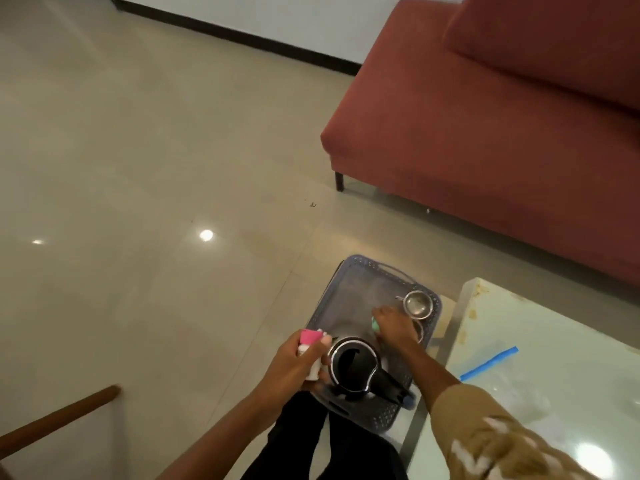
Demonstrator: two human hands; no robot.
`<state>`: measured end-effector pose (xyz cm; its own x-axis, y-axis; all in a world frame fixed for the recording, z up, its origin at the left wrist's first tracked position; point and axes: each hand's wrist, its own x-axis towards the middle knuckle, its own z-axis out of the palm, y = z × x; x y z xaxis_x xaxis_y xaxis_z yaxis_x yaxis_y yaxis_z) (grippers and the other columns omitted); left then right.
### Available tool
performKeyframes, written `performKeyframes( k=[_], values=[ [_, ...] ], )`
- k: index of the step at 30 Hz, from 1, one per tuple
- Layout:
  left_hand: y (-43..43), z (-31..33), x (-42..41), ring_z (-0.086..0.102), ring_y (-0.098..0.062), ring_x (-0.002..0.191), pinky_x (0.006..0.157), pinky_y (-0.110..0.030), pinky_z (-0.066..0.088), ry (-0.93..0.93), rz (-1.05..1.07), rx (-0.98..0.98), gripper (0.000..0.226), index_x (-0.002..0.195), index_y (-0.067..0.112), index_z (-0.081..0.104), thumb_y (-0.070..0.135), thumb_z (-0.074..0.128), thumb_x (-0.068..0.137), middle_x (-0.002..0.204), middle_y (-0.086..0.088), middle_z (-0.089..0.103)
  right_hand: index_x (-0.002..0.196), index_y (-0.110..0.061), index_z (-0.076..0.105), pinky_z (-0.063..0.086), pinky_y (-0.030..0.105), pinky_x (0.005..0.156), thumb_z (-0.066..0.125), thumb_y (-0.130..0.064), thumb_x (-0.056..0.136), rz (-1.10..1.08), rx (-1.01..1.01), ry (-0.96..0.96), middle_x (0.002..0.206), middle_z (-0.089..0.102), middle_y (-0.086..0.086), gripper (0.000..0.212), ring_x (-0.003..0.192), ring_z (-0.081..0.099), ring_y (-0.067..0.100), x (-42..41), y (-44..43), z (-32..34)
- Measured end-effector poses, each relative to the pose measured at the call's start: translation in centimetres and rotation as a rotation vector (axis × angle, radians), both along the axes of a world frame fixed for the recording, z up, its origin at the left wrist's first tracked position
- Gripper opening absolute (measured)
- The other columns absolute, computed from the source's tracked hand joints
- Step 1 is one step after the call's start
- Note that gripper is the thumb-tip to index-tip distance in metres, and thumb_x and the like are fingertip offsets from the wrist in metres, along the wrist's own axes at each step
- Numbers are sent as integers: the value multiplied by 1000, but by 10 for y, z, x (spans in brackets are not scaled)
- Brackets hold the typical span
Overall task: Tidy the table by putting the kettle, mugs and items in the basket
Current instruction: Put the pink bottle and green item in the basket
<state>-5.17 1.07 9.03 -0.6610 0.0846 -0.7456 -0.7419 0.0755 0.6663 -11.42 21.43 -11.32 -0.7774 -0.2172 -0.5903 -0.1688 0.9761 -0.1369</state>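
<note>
A person seated beside a glass-topped table [540, 386] loads a grey perforated basket [349, 292] that sits low by their knees, in the lower middle of the head view.

At about 7 o'clock of the basket, the left hand [294, 365] is closed around a small white bottle with a pink cap [310, 344], held just off the basket's near-left rim and not yet inside it. Risk here: the bottle is held over the edge, not over the floor of the basket, so a loose release could send it onto the tiled floor [138, 168].

Just to its right, the black kettle [353, 363] already stands upright in the basket's near end, its handle pointing toward 4 o'clock. It crowds the spot nearest the bottle; a careless set-down might knock against it.

Further right, the right hand [394, 323] reaches into the basket's middle, fingers curled on a small pale green item [374, 323] that is mostly hidden, so what it is cannot be told. At 1 o'clock a steel mug [417, 304] sits in the far-right corner; a second one seems to lie partly under the wrist. The forearm crosses above the kettle's handle, and a hasty withdrawal could catch it or tip a mug.

At 3 o'clock, a clear bag with a blue strip [490, 363] waits on the table.
</note>
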Motion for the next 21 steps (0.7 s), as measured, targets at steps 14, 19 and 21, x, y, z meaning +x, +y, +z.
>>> performKeyframes(
  k=[14, 19, 21],
  values=[
    [-3, -14, -1, 60, -9, 59, 61, -24, 54, -54, 13, 20, 20, 99, 17, 59, 33, 61, 87, 71, 3, 67, 113, -15, 61, 21, 47, 108, 49, -17, 88, 318, 171, 0, 125, 52, 7, 28, 125, 33, 32, 7, 8, -27],
    [1, -15, -6, 62, -10, 62, 63, -26, 56, -62, 9, 16, 23, 107, 14, 59, 24, 63, 87, 75, 0, 66, 113, -17, 62, 23, 47, 107, 52, -15, 85, 168, 91, 57, 133, 46, 6, 30, 127, 32, 30, 0, 10, -14],
    [1, -16, -7, 64, -10, 67, 71, -30, 58, -60, -31, -6, 25, 110, 14, 60, 17, 65, 85, 80, -1, 65, 116, -20, 62, 30, 41, 102, 50, -12, 86, -1, 4, 102, 131, 50, 3, 33, 124, 36, 28, -8, 14, 0]
  ],
)
